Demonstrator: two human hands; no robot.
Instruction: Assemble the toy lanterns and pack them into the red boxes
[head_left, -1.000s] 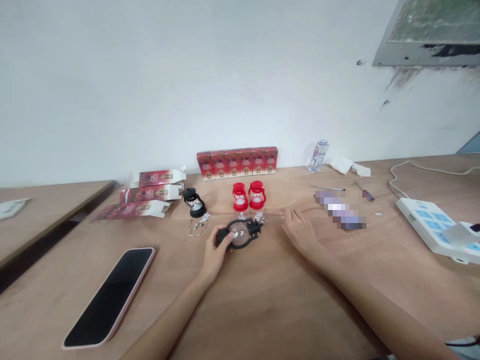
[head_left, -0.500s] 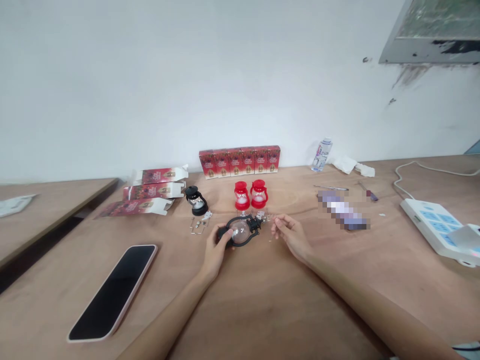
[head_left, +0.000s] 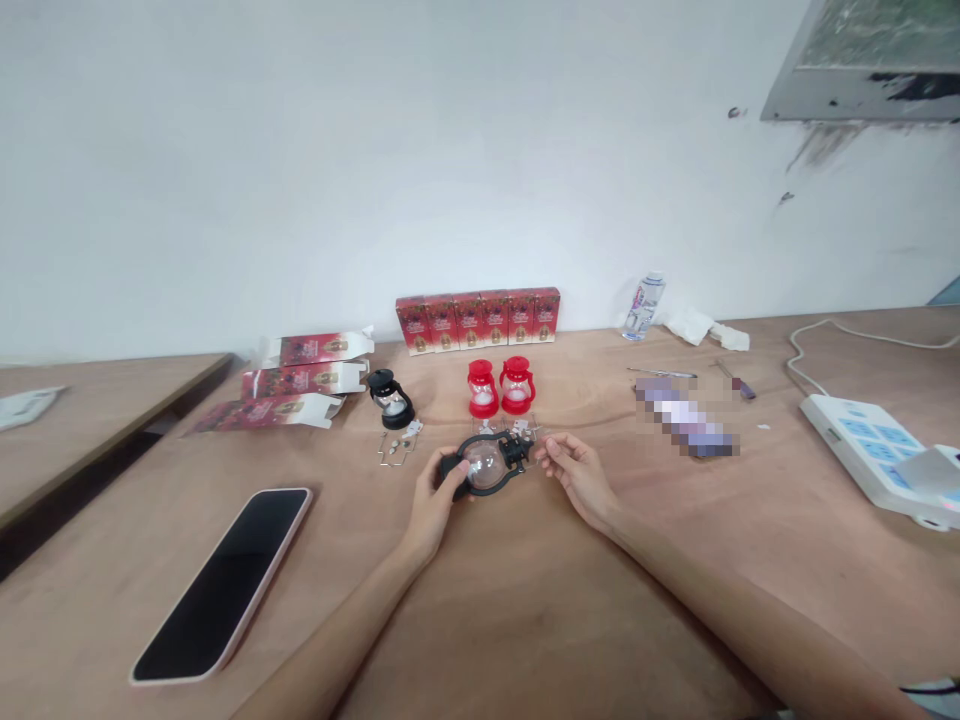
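My left hand (head_left: pixel 439 492) is closed around the base of a small black lantern (head_left: pixel 487 466) with a clear globe, held on its side with its top pointing right. Just off that top, my right hand (head_left: pixel 576 470) has its thumb and fingertips pinched together; whatever is between them is too small to make out. Two red lanterns (head_left: pixel 484 390) stand upright beyond the held one. Another black lantern (head_left: pixel 391 400) stands to their left, with bent wire pieces and small parts (head_left: pixel 399 446) lying before it. More small parts (head_left: pixel 519 427) lie behind the held lantern, partly hidden.
A row of red boxes (head_left: pixel 478 322) stands against the wall. Opened flat boxes (head_left: pixel 300 382) lie at left, behind a phone (head_left: pixel 225 585). At right are a clear bottle (head_left: pixel 643 306), crumpled tissue (head_left: pixel 688 326), a blurred-out item (head_left: pixel 684 417), and a white power strip (head_left: pixel 874 450).
The held lantern has shifted slightly right, bringing its top nearer my right fingertips. Both hands keep much the same grip. The camera view has moved a little.
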